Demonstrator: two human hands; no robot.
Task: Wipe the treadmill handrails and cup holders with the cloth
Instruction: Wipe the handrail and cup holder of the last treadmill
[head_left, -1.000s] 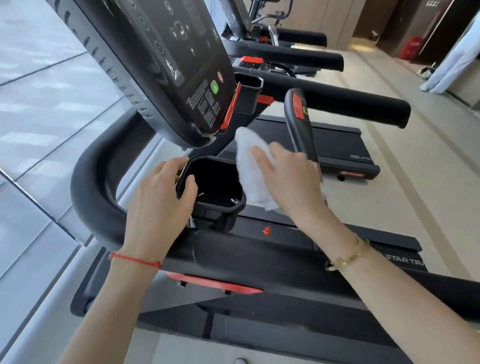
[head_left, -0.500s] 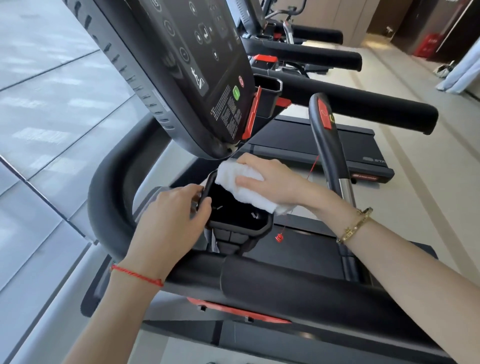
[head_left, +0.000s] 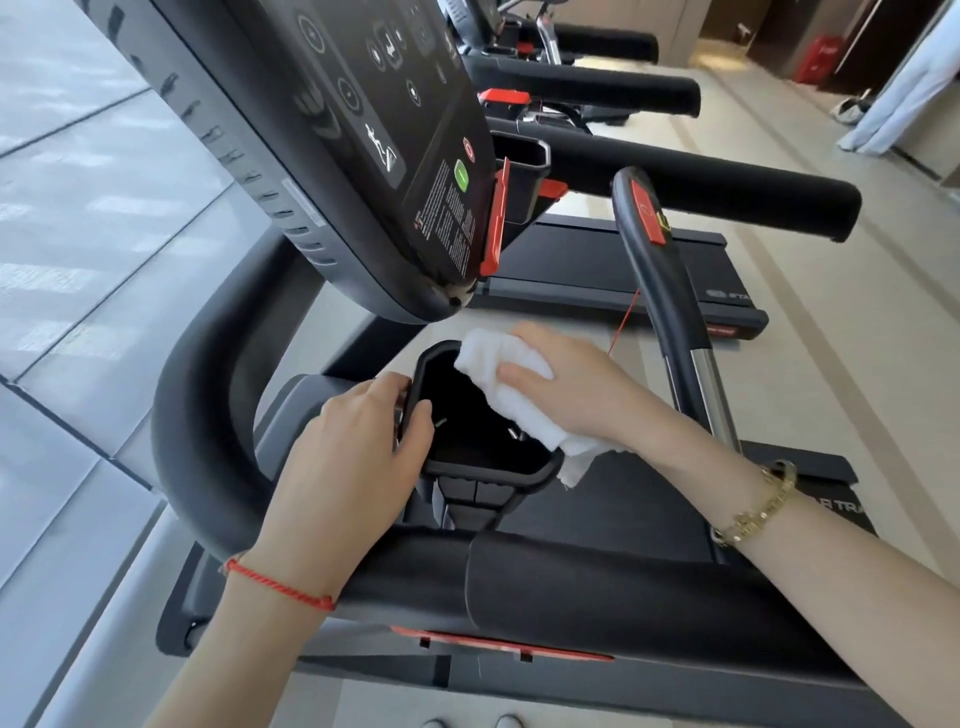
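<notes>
A black cup holder (head_left: 488, 470) sits below the treadmill console (head_left: 363, 156). My left hand (head_left: 353, 457) grips its left rim, thumb over the edge. My right hand (head_left: 566, 387) holds a white cloth (head_left: 498, 364) against the holder's far right rim, and the cloth's lower end hangs over the right side. A thick black handrail (head_left: 208, 415) curves round on the left and runs across in front of me (head_left: 623, 587). A second cup holder (head_left: 524, 171) shows behind the console.
An upright black grip with a red button (head_left: 654, 249) stands right of my right hand. A red safety cord (head_left: 623, 322) hangs beside it. More treadmills with black handrails (head_left: 727, 182) line up behind. Windows fill the left side.
My right hand carried the cloth from right of the cup holder onto its far rim, then slid it a little along the right rim. My left hand kept its hold on the left rim.
</notes>
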